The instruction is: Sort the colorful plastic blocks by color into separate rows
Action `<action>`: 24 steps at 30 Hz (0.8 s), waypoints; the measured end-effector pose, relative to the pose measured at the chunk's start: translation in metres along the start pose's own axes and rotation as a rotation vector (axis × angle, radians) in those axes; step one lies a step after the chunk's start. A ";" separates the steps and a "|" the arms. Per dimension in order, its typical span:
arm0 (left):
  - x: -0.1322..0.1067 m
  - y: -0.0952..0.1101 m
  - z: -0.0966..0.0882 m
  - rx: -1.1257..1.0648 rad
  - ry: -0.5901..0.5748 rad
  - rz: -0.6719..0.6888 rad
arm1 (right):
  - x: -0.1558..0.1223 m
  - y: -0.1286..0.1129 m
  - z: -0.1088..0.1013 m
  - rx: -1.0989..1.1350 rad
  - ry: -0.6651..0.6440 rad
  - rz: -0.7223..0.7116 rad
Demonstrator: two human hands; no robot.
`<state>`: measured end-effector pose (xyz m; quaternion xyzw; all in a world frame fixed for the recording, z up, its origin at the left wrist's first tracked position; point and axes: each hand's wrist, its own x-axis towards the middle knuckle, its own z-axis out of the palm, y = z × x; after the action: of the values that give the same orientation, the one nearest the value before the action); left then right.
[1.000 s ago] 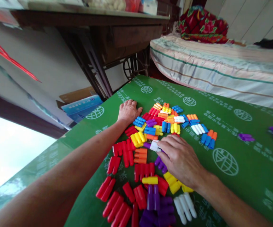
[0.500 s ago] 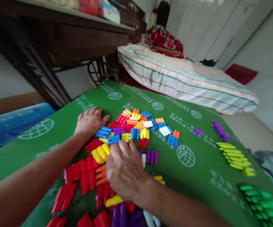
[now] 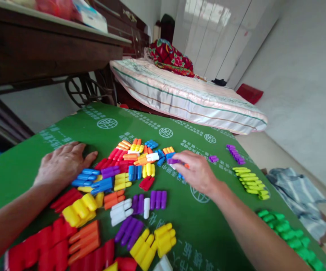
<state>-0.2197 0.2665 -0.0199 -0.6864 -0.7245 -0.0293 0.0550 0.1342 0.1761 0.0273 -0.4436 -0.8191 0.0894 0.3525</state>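
Note:
A heap of coloured plastic peg blocks (image 3: 123, 180) in red, yellow, blue, purple, orange and white lies on a green mat (image 3: 208, 226). My left hand (image 3: 61, 163) rests flat at the heap's left edge, fingers stretched out, next to blue blocks (image 3: 85, 177). My right hand (image 3: 195, 171) is to the right of the heap, fingers pinched on a small purple block (image 3: 174, 161). Sorted rows lie further right: purple (image 3: 234, 153), yellow-green (image 3: 251, 182) and green (image 3: 287, 231).
A dark wooden sewing-machine table (image 3: 52, 49) stands at the back left. A striped mattress (image 3: 185, 98) with a red flowered quilt (image 3: 171, 56) lies behind the mat. Grey cloth (image 3: 301, 195) lies on the floor at right.
My right hand has left the middle of the heap and moved right with a purple block pinched in it. The view has swung right, showing the sorted rows. My left hand stays put.

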 end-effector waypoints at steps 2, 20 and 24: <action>0.001 -0.001 0.000 0.004 0.000 -0.002 | -0.014 0.052 -0.035 -0.125 0.036 0.142; 0.001 0.002 -0.003 0.022 -0.026 -0.011 | -0.088 0.083 -0.056 -0.552 -0.381 0.178; 0.000 0.003 -0.001 0.005 0.001 -0.006 | -0.085 0.076 -0.050 -0.544 -0.387 0.128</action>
<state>-0.2171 0.2661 -0.0188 -0.6840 -0.7267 -0.0281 0.0570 0.2477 0.1452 -0.0132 -0.5469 -0.8351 -0.0280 0.0526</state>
